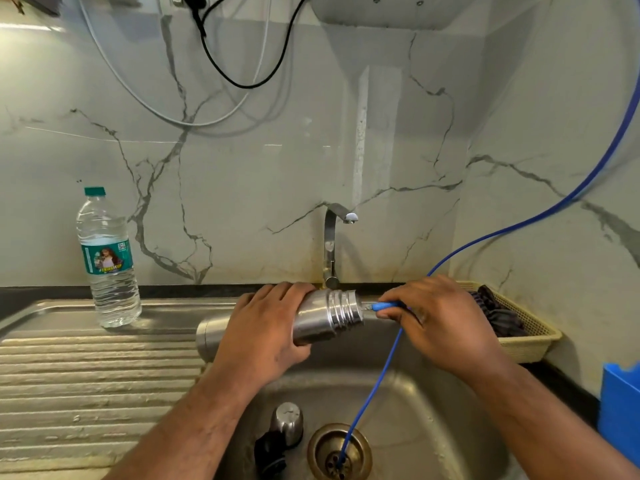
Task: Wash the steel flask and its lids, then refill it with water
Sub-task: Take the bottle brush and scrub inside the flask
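Head view: over the sink (415, 407), at centre frame, the left hand (263, 327) grips the steel flask (325, 320), which lies sideways. The right hand (440, 320) pinches a blue hose (377, 372) at its mouth. The plastic bottle (107, 261) at left has a green label, unreadable. A steel lid (287, 422) and a black lid (270, 452), half hidden, lie in the basin.

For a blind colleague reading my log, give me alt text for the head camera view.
A person's left hand grips a steel flask sideways over a steel sink while the right hand holds a blue tube at its open mouth. A steel lid and a black lid lie in the basin.
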{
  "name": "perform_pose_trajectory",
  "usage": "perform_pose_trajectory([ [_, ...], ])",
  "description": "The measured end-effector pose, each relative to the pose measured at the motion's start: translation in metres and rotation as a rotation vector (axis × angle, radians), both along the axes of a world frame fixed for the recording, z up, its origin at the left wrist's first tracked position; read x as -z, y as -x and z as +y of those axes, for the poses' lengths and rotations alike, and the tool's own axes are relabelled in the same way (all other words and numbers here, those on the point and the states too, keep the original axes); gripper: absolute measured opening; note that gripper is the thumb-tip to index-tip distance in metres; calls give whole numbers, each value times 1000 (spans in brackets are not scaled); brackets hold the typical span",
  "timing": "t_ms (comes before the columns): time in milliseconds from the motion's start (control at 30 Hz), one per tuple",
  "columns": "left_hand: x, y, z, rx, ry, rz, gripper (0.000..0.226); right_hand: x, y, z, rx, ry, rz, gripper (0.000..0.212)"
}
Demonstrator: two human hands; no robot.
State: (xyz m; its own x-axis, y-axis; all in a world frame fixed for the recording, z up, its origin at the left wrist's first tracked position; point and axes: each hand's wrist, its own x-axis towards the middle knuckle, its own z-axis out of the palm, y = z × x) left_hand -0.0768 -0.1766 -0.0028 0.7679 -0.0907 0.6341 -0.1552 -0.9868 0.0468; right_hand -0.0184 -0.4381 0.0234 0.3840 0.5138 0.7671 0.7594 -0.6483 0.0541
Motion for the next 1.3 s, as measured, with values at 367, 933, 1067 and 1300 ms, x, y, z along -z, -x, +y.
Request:
perform_pose_trajectory([
  [367,5,1,-14,5,-114,-117,98,3,3,1,58,44,350,35],
  [933,-14,5,2,51,31,-4,113,17,2,6,177,218,-108,12],
  [1067,-3,10,-6,44,71,322,108,19,10,13,151,187,-88,10],
  [1300,5,-3,-18,112,-53,6,97,26,1,13,280,46,51,21],
])
